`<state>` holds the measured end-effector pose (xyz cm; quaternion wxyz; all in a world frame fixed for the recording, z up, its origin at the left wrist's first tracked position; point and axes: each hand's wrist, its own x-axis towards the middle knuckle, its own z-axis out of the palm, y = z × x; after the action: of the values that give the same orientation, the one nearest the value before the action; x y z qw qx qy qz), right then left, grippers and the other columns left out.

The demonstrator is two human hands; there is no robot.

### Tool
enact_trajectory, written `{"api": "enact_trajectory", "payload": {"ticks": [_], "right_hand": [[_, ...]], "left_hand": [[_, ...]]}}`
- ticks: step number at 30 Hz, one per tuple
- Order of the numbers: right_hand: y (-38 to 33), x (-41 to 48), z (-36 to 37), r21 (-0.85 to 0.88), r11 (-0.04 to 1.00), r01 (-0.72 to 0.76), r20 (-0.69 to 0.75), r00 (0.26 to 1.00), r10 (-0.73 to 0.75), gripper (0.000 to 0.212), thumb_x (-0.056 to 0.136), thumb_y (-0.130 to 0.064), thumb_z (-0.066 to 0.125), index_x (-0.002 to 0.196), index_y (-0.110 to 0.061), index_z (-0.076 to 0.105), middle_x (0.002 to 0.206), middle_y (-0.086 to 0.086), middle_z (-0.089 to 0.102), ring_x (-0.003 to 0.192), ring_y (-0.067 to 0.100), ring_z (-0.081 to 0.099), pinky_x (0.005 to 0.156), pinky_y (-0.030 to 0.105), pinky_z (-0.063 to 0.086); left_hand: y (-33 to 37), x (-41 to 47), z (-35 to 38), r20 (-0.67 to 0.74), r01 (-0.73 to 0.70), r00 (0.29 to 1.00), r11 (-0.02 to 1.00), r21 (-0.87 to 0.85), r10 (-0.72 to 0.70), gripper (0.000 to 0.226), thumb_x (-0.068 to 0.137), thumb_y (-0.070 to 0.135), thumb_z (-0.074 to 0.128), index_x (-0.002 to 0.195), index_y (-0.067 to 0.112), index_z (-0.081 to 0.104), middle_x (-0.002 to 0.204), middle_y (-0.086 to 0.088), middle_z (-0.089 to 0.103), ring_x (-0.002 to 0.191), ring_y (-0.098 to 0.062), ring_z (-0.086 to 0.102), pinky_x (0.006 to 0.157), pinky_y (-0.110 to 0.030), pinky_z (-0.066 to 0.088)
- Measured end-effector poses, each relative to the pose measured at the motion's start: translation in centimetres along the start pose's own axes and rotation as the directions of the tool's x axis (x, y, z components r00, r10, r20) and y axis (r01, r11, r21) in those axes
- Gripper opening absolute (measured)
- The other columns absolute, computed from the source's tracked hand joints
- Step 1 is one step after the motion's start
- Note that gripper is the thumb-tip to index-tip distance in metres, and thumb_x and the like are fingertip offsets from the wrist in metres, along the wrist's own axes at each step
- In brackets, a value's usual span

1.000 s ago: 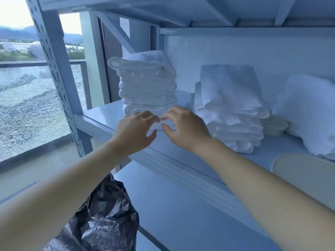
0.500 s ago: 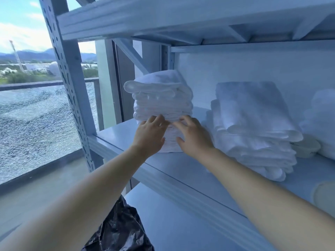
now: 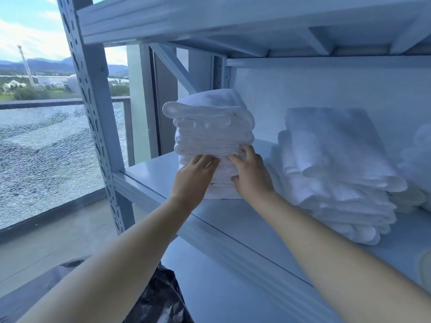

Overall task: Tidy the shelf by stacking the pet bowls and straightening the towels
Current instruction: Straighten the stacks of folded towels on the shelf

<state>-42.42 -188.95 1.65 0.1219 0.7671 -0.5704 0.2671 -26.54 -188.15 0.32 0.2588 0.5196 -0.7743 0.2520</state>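
A tall stack of folded white towels (image 3: pixel 210 127) stands at the left end of the grey shelf (image 3: pixel 233 220). My left hand (image 3: pixel 193 178) lies with straight fingers against the stack's front, about halfway up. My right hand (image 3: pixel 253 176) presses the front right side beside it, fingers spread over the folded edges and thumb lower down. A second, looser towel pile (image 3: pixel 333 164) sits to the right, its layers slipping forward. A cream pet bowl (image 3: pixel 409 199) peeks out behind that pile. Another pale bowl's rim (image 3: pixel 426 269) shows at the right edge.
More white towels (image 3: pixel 419 159) are heaped at the far right. A perforated shelf post (image 3: pixel 93 127) rises on the left, with an upper shelf (image 3: pixel 233 17) overhead. A black plastic bag (image 3: pixel 158 299) lies below, beside a lower shelf board (image 3: pixel 221 287).
Both hands have moved from the bottom front of the left stack up to its middle and now press against it. My view has drawn closer and tilted upward.
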Motion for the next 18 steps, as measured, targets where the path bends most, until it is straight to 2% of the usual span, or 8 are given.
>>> {"api": "enact_trajectory", "payload": {"ticks": [2,4,7,10,15,18], "right_hand": [[0.0,-0.1,0.4,0.012,1.000,0.007,-0.011,1.000,-0.007,0.052,0.079,-0.004,0.059,0.127,-0.019,0.047,0.144,0.011,0.023,0.118,0.033,0.037,0.084,0.042,0.049],[0.0,-0.2,0.7,0.017,1.000,0.007,-0.018,1.000,-0.007,0.052,0.078,-0.003,0.059,0.126,-0.017,0.046,0.144,0.013,0.023,0.117,0.033,0.036,0.083,0.043,0.049],[-0.1,-0.1,1.0,0.032,0.999,0.002,-0.035,0.999,-0.001,0.046,0.077,-0.005,0.061,0.121,-0.015,0.050,0.140,0.014,0.028,0.112,0.033,0.039,0.077,0.042,0.050],[-0.1,-0.3,1.1,0.049,0.998,0.027,-0.074,0.997,-0.023,0.041,0.075,-0.006,0.062,0.115,-0.013,0.056,0.128,0.015,0.040,0.101,0.032,0.043,0.069,0.038,0.049],[-1.2,-1.3,0.7,0.070,0.997,0.034,-0.098,0.995,-0.027,0.041,0.075,-0.008,0.062,0.116,-0.015,0.058,0.121,0.012,0.045,0.098,0.030,0.045,0.060,0.035,0.047],[-2.1,-2.3,0.1,0.060,0.997,0.052,-0.099,0.994,-0.046,0.041,0.076,-0.008,0.062,0.117,-0.014,0.059,0.117,0.011,0.047,0.099,0.030,0.045,0.057,0.030,0.039]], "left_hand": [[-0.2,0.0,-0.2,-0.008,-0.037,0.999,0.998,0.053,0.037,0.066,0.047,0.004,0.086,0.109,0.014,0.068,0.102,0.003,0.068,0.091,-0.018,0.065,0.042,-0.020,0.044],[-0.3,0.1,-0.1,-0.032,-0.047,0.998,0.997,0.059,0.049,0.063,0.043,0.002,0.085,0.104,0.013,0.070,0.097,0.001,0.069,0.086,-0.019,0.066,0.039,-0.020,0.042],[0.0,0.4,-0.1,-0.030,-0.017,0.999,1.000,-0.004,0.017,0.051,0.050,-0.004,0.079,0.097,0.013,0.070,0.093,0.000,0.068,0.085,-0.022,0.066,0.039,-0.023,0.042],[-0.2,0.6,0.1,0.000,0.020,1.000,0.996,-0.082,-0.020,0.041,0.070,-0.002,0.066,0.107,0.014,0.066,0.104,-0.002,0.065,0.098,-0.025,0.061,0.047,-0.030,0.047],[-0.9,-0.5,-0.8,-0.019,-0.022,1.000,0.997,-0.080,0.020,0.039,0.066,-0.002,0.070,0.102,0.013,0.069,0.098,-0.004,0.067,0.090,-0.025,0.064,0.042,-0.030,0.048],[-1.4,-1.5,-1.6,-0.048,-0.032,0.998,0.995,-0.092,0.027,0.041,0.065,-0.004,0.070,0.102,0.013,0.069,0.098,-0.004,0.068,0.089,-0.025,0.064,0.040,-0.031,0.050]]}}
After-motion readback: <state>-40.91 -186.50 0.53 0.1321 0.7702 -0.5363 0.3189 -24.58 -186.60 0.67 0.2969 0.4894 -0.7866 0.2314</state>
